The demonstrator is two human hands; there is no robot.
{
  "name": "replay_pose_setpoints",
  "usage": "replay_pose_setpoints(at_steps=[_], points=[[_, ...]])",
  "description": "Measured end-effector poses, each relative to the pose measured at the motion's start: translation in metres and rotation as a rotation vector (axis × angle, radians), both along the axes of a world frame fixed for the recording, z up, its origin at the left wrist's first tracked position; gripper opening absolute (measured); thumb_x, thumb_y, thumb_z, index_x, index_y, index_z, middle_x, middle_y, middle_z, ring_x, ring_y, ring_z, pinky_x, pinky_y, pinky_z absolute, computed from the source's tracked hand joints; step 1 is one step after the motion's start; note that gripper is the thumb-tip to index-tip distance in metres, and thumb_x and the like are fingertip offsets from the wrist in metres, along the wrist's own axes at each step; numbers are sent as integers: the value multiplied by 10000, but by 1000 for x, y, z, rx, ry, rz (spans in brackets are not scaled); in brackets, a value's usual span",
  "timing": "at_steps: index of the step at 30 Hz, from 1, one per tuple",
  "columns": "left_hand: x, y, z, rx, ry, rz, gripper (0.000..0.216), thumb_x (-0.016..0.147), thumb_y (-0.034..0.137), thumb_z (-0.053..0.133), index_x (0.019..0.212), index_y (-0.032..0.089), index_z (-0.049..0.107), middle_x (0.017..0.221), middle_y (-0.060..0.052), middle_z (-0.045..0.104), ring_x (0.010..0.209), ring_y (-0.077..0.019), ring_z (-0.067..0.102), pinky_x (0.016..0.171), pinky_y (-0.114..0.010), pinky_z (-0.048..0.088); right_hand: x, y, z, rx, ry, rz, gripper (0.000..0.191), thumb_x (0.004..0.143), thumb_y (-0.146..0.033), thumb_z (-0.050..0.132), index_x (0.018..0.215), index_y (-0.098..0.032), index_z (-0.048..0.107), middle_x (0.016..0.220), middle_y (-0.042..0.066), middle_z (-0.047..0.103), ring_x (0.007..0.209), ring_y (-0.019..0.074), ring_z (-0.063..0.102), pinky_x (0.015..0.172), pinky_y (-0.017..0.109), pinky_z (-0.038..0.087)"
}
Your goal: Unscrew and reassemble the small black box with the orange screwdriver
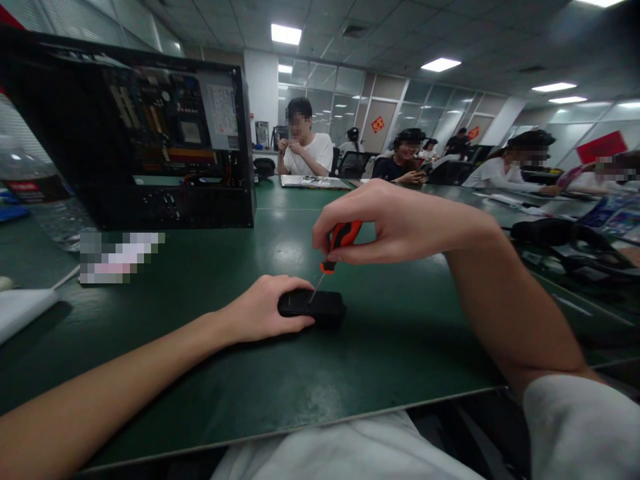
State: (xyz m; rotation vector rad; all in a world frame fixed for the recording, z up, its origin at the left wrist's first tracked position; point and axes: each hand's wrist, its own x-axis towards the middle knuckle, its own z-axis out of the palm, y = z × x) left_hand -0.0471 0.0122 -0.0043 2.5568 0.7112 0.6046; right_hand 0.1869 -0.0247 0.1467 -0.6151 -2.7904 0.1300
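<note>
A small black box-shaped device [327, 308] lies on the green tabletop [400, 333], its exact kind unclear. My left hand [265, 308] grips its left end between thumb and fingers, holding it against the table. Above it, my right hand [373, 223] is closed around the orange and black handle of a screwdriver [345, 235]. The thin shaft slants down to the left, and its tip meets the top face of the device. Whether the tip sits in a screw is too small to make out.
An open black computer case [245, 147] stands at the back left, beside a plastic bottle [37, 193]. A white object [25, 310] lies at the left edge. Black headphones [545, 233] and cables rest on the right. Several people sit across the table, one in a white shirt [315, 153].
</note>
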Motion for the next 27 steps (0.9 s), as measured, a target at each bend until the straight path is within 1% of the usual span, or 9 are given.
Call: replay_pose_setpoints(at_steps=[5,10,14,16,19,21,23,25,27], points=[[1,-1,-1,-9,3,10,426,824,358,773,1205,184,692,1083,-63,776,922,-230,733,795,-298,522,-3,6,-2,-31,-43,21,167,893,-203,632,1033,-144,702,960,39,742,825,109,673,765,217,493],[1,-3,1,-32,-9,12,423,818,368,779,1192,186,701,1080,-62,777,939,-241,729,800,-309,524,-5,8,-2,-47,-28,76,169,945,-262,616,1031,-147,705,959,47,740,834,115,665,772,223,496],[9,-5,2,-35,-43,33,421,827,419,770,1172,184,713,1087,-68,776,933,-246,728,817,-329,533,-6,3,-2,7,-28,97,235,929,-160,567,1120,-163,706,1163,75,710,987,134,656,848,239,497],[14,-7,4,-17,-52,25,404,843,414,749,1175,186,713,1106,-71,775,956,-250,725,850,-341,532,-2,-3,-2,34,-51,55,283,898,-133,572,1137,-182,715,1226,74,691,1027,147,653,866,247,499],[19,-10,7,29,-25,-10,354,862,369,708,1161,178,715,1090,-76,774,964,-249,720,864,-339,527,14,-13,-4,25,-129,-102,273,911,-173,580,1128,-189,743,1122,73,725,944,158,675,813,251,501],[18,-12,10,51,5,-18,333,850,334,695,1141,175,716,1061,-72,769,931,-242,716,837,-331,527,33,-19,-8,-60,-209,-193,273,950,-223,562,1145,-194,751,1050,74,736,875,151,682,763,243,494],[17,-13,12,64,20,-15,325,828,307,695,1124,174,714,1053,-69,762,910,-237,710,817,-328,527,57,-23,-16,-168,-259,-248,298,988,-284,534,1182,-201,744,1038,76,730,850,140,680,742,231,490],[16,-14,13,74,13,-8,344,822,301,699,1141,173,706,1090,-74,752,937,-241,705,831,-331,527,80,-27,-27,-218,-231,-292,328,1005,-334,515,1206,-203,739,1034,83,718,844,137,671,736,229,489],[17,-15,13,74,-10,-7,356,839,327,708,1163,179,702,1134,-79,743,979,-245,700,862,-336,525,99,-31,-40,-216,-159,-329,348,1002,-367,521,1211,-198,743,1004,91,708,816,141,658,698,231,480]])
